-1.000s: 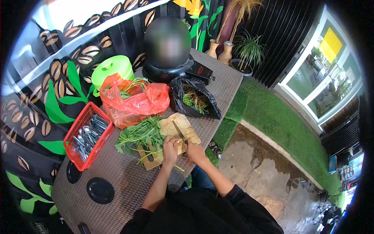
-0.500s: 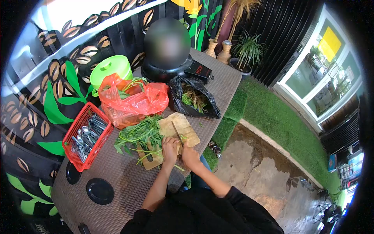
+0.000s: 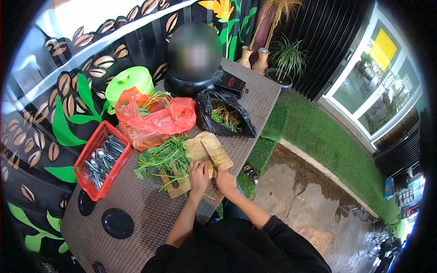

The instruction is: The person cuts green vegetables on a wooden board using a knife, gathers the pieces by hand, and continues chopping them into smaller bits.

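Observation:
My right hand [image 3: 226, 183] grips a knife [image 3: 207, 152], its blade pointing away from me across the wooden cutting board [image 3: 221, 149]. Beside it, my left hand [image 3: 198, 175] presses down with curled fingers on stems of leafy greens [image 3: 165, 155]. The bunch spreads leftward over the board's handle end and onto the table, with a few stems poking out beneath my left wrist. Small green bits lie by the blade. My fingers hide most of the stems being held and the knife's handle.
Behind the board stand a red plastic bag [image 3: 157, 119] of greens and a black bag [image 3: 226, 117] of trimmings. Left are a red basket [image 3: 102, 159] of cutlery and a black plate [image 3: 118, 223]. A green lidded container [image 3: 130, 82] and a black pot [image 3: 193, 85] are at the back.
My right hand and the knife have shifted very slightly, staying close to my left hand. Both hands keep their hold, and the greens lie much as before.

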Available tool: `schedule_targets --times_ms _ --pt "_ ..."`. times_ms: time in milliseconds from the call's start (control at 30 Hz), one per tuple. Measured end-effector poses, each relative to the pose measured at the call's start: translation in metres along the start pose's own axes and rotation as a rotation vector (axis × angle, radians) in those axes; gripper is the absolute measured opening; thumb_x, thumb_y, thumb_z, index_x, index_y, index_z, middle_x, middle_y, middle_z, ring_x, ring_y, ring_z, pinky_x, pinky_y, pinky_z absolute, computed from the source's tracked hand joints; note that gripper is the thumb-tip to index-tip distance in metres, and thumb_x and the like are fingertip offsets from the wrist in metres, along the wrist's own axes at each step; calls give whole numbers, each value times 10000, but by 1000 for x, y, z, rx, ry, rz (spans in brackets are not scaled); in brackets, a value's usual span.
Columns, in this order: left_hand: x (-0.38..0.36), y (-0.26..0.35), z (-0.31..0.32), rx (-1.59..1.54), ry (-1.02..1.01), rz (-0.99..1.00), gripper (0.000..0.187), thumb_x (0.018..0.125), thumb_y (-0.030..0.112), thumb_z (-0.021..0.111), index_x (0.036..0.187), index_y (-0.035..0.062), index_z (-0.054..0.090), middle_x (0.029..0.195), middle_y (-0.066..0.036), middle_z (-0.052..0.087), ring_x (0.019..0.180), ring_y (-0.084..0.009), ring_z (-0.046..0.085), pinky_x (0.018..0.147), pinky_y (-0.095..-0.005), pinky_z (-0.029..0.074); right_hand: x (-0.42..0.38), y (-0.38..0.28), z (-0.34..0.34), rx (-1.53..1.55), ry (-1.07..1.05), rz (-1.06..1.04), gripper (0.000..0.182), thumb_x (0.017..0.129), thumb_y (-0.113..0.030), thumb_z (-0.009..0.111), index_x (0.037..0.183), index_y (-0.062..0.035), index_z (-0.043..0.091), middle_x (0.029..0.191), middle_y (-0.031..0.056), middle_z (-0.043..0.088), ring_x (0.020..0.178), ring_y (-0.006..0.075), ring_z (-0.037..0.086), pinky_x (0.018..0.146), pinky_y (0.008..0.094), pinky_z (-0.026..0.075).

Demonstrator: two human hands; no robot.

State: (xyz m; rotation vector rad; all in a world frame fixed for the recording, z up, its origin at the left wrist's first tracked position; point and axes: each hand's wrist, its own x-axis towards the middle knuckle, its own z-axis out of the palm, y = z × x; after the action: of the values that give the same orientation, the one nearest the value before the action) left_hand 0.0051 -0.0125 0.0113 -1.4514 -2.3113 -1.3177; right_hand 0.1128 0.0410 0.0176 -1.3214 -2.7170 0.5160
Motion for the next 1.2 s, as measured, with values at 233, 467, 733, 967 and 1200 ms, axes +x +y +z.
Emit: schedule_targets --times_ms 233,467,733,967,1200 --pt "2 -9 1 -101 -78 -26 162 804 48 536 902 -1 655 866 -124 568 875 -290 506 824 -382 383 -2 11 -21 241 39 -68 353 878 -279 467 1073 -4 364 701 264 600 670 432 595 604 505 472" --pt "0 -8 6 -121 -26 -72 139 796 27 543 872 -8 654 862 -128 583 865 -292 508 799 -382 402 -25 3 -21 167 -55 -12 327 906 -289 435 1048 1 384 678 258 598 651 420 604 570 507 478" --pt "0 -8 7 -83 -26 -48 121 790 25 550 855 0 649 865 -114 586 869 -293 503 807 -376 397 -38 -4 -39 123 -59 -1 314 915 -273 418 1041 13 390 678 247 609 633 433 607 559 495 496" --pt "0 -10 6 -112 -25 -44 120 787 5 543 852 -11 643 872 -118 584 890 -295 498 809 -376 398 3 -4 11 59 -78 12 275 890 -205 431 1067 3 394 778 237 631 723 394 635 632 468 515" --pt "0 -11 9 -125 -23 -83 131 772 5 531 838 -26 640 864 -126 584 895 -299 501 815 -385 399 -17 -18 -26 132 -115 49 260 894 -204 400 1047 6 412 766 249 625 707 416 627 636 493 502"
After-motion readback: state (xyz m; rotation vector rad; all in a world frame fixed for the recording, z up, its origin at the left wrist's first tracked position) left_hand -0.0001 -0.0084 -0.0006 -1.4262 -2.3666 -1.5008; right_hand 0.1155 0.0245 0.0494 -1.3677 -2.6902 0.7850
